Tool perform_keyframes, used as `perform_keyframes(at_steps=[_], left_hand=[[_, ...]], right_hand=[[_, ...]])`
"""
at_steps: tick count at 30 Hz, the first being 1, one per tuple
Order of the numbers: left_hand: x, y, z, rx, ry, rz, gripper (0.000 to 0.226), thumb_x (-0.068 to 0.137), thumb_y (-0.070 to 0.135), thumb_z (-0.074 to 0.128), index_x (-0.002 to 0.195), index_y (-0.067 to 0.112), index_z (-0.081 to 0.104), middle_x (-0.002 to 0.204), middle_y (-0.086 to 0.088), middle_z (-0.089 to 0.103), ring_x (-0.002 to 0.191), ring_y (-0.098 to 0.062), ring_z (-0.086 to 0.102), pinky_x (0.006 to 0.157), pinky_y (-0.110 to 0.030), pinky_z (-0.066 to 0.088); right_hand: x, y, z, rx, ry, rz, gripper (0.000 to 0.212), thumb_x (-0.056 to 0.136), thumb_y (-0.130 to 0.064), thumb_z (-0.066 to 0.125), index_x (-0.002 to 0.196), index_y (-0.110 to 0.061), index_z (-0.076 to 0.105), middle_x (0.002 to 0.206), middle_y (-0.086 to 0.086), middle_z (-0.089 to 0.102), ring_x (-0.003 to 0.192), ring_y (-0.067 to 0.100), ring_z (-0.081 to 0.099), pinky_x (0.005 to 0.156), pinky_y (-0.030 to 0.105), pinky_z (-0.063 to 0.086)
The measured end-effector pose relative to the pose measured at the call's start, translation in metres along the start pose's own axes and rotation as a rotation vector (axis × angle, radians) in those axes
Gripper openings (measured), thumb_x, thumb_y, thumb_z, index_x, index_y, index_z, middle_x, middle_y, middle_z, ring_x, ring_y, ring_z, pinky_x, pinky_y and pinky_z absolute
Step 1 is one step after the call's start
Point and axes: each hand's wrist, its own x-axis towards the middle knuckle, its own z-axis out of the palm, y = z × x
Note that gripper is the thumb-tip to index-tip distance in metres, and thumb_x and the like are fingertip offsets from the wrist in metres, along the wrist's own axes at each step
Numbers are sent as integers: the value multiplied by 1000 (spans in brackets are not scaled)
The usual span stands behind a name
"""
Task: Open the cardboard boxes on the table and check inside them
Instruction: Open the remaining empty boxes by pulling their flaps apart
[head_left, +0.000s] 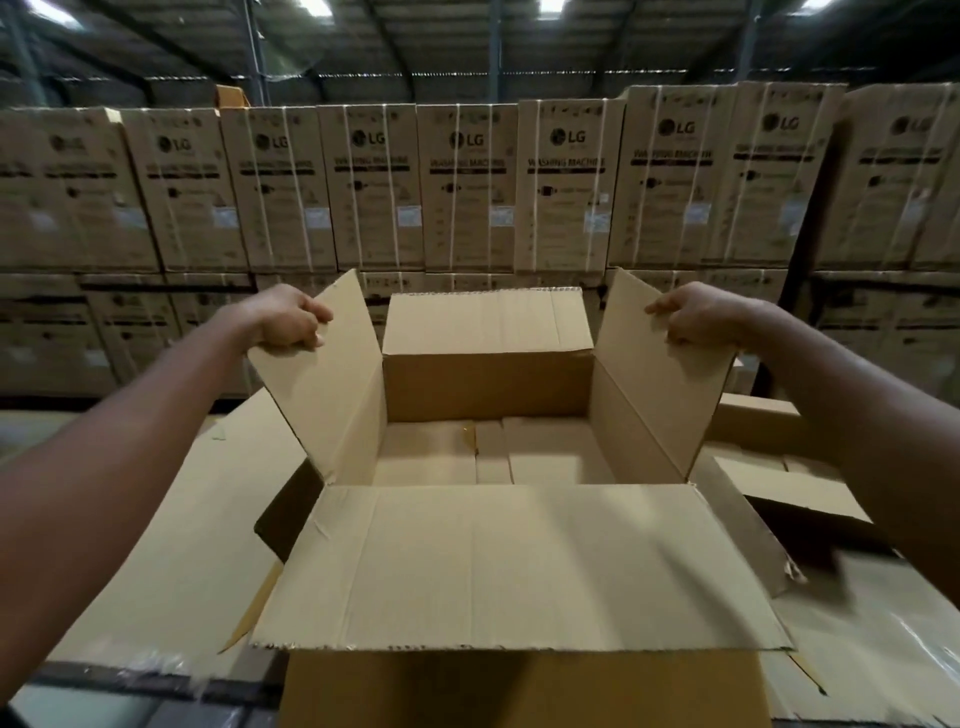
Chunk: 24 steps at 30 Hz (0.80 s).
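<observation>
L fingers (317, 314) are curled over the top edge of the L side flap (322, 384), thumb side hidden behind the card; the flap is pinched by the L hand (285, 319) and held up, tilted outward. R fingers (662, 312) are clamped the same way on the top edge of the R side flap (660, 374) by the R hand (701, 317). Both forearms are bare and stretched fwd.

No writing is seen on the box (519, 686) itself. It is plain brown corrugated card, rectangular, top open, placed centre of view betw. the two hands. The far flap (485, 322) is stood upright; the near flap (519, 566) is folded out toward the viewer, its free edge ragged, tape scraps at the corners. Inside, pale rectangular packs (545, 452) are seen packed close, approx. level; what they are cannot be told.

Under and beside the box, flat card sheets (182, 545) are spread on the desk; clear film (883, 639) shines at R. Another opened carton (779, 478) is just beside the R flap.

Behind, a wall of tall cartons (467, 187) is stacked in two tiers, each printed "LG" and "WASHING MACHINE", bound w/ white straps and fitted w/ small white labels too blurred to read. A corrugated metal roof w/ strip lights is overhead.
</observation>
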Motion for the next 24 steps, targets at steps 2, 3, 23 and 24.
perform_keyframes(at_steps=[2, 3, 23, 24], left_hand=[[-2, -2, 10, 6, 6, 11, 51, 93, 7, 68, 141, 24, 59, 110, -3, 64, 81, -18, 62, 58, -27, 48], [-4, -4, 17, 1, 7, 8, 52, 94, 7, 67, 142, 24, 58, 108, -3, 63, 79, -18, 61, 57, -27, 47], [2, -68, 134, -34, -26, 2, 59, 97, 2, 60, 150, 24, 49, 153, -9, 47, 119, -25, 56, 88, -34, 46], [3, -73, 139, -41, -36, 0, 58, 97, 1, 60, 150, 24, 49, 154, -9, 47, 119, -25, 57, 85, -31, 48]], right_hand=[[2, 12, 14, 12, -10, 25, 63, 94, 0, 55, 151, -25, 45, 148, 12, 46, 96, 24, 56, 72, 36, 51], [4, 18, 22, 17, -13, 35, 62, 94, -1, 55, 151, -26, 46, 147, 12, 47, 95, 24, 56, 71, 36, 51], [-1, 67, 106, 63, 2, 118, 56, 96, -5, 55, 148, -25, 47, 127, 9, 53, 85, 18, 57, 64, 34, 52], [-2, 70, 111, 60, -9, 116, 57, 96, -5, 56, 148, -26, 47, 135, 10, 53, 88, 18, 57, 67, 35, 53]])
